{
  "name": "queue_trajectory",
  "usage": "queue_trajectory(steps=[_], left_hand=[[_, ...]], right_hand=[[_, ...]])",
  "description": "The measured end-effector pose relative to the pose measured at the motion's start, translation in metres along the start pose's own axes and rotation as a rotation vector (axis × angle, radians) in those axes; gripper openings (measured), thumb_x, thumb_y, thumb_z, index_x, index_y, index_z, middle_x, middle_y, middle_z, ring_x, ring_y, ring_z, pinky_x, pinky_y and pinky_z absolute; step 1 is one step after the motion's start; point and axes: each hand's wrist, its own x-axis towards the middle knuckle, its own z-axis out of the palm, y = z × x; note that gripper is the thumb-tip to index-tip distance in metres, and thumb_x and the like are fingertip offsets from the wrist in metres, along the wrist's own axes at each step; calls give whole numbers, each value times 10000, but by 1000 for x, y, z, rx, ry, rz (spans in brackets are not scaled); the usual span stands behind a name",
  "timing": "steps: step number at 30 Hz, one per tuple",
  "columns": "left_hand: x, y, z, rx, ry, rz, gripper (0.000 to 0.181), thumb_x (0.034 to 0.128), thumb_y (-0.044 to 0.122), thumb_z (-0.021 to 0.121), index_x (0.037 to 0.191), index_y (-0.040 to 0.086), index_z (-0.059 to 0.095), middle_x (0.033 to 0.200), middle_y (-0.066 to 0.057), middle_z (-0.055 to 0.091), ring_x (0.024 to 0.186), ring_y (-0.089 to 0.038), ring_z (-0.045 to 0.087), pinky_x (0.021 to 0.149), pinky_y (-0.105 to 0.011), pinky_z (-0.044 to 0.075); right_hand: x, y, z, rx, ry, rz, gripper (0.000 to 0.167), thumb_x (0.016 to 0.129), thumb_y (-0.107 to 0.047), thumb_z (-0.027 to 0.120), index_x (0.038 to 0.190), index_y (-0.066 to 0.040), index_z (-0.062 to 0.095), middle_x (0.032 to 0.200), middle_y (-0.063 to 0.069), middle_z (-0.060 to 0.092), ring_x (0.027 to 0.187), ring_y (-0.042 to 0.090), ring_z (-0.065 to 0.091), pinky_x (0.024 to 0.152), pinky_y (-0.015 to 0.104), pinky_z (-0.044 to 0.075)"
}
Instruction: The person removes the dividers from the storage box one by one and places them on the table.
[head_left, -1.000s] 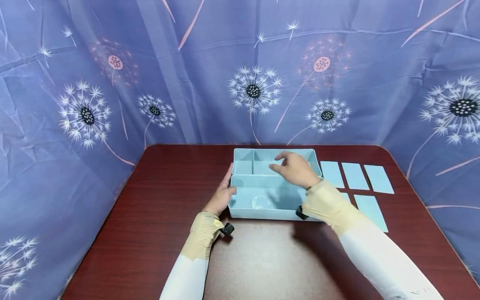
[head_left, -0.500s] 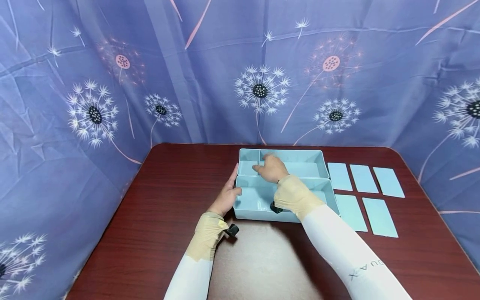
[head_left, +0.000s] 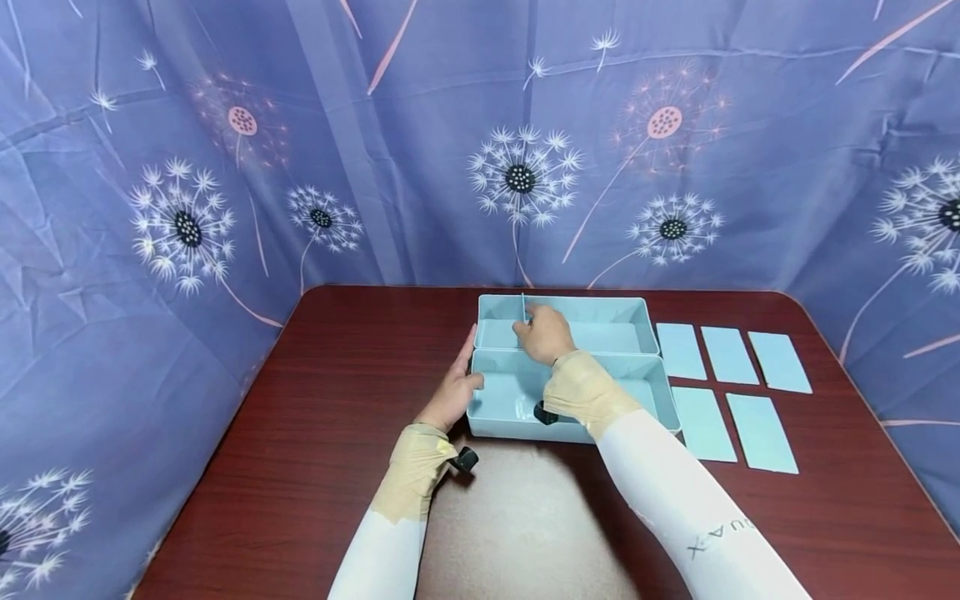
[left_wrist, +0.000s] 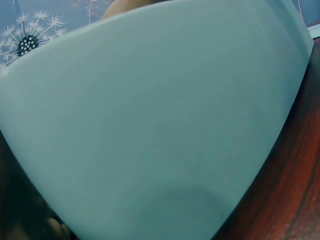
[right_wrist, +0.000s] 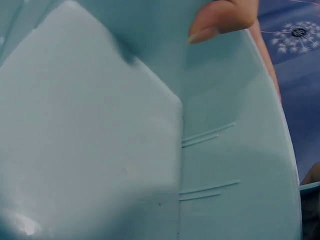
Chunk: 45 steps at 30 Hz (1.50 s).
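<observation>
Two light blue plastic storage boxes stand one behind the other on the table. My right hand (head_left: 546, 333) pinches a thin upright divider (head_left: 523, 306) in the back box (head_left: 611, 335); the divider's top pokes slightly above the rim. At the left end of the front box (head_left: 517, 428), my left hand (head_left: 448, 398) grips the wall, its thumb (right_wrist: 220, 20) inside and its fingers stretched along the outside. The left wrist view is filled by the box's end wall (left_wrist: 150, 115). Paired slot ridges (right_wrist: 210, 137) line the front box's inner wall.
Several flat light blue panels, among them one panel (head_left: 763, 433), lie in two rows right of the boxes. The dark red wooden table (head_left: 337, 433) has a pale worn patch in front. A blue dandelion-print curtain (head_left: 420, 125) hangs behind.
My right hand has moved left and down into the back box and taken hold of the divider, which now stands slightly higher and further right. The left hand keeps its place on the boxes.
</observation>
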Motion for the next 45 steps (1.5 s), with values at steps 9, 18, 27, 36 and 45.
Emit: queue_trajectory(steps=[9,18,27,36,45], left_hand=[[-1,-1,0,9,6,-12,1007,852,-24,439,1660,430,47,1755,64,-12,1587,-188,27,1215,-490,156],[1,-2,0,7,2,0,1014,856,-49,436,1657,432,41,1751,93,-11,1585,-160,25,1197,-455,167],[-1,2,0,26,3,-4,1009,863,-41,427,1648,457,36,1753,87,-13,1585,-150,11,1215,-455,149],[1,1,1,17,1,20,1004,851,-42,434,1671,389,47,1756,62,-8,1582,-181,24,1208,-480,147],[-1,0,0,-3,3,8,1009,852,-36,429,1649,457,56,1748,98,-8,1583,-164,27,1170,-456,178]], right_hand=[[-6,4,-9,180,33,38,541,1037,-206,546,1525,19,481,598,37,564,491,142,441,542,326,424],[-25,8,-49,288,34,36,495,1030,-218,507,1476,-9,554,575,8,478,468,137,337,518,319,357],[-55,26,-100,310,83,74,408,1035,-383,582,1253,-57,692,1045,96,716,837,187,605,720,321,490],[-110,66,-153,346,159,109,447,983,-496,652,1071,-63,720,893,-126,634,724,103,535,645,277,479],[-166,138,-202,328,209,248,325,951,-530,677,976,-218,764,808,-240,560,759,87,551,676,285,460]])
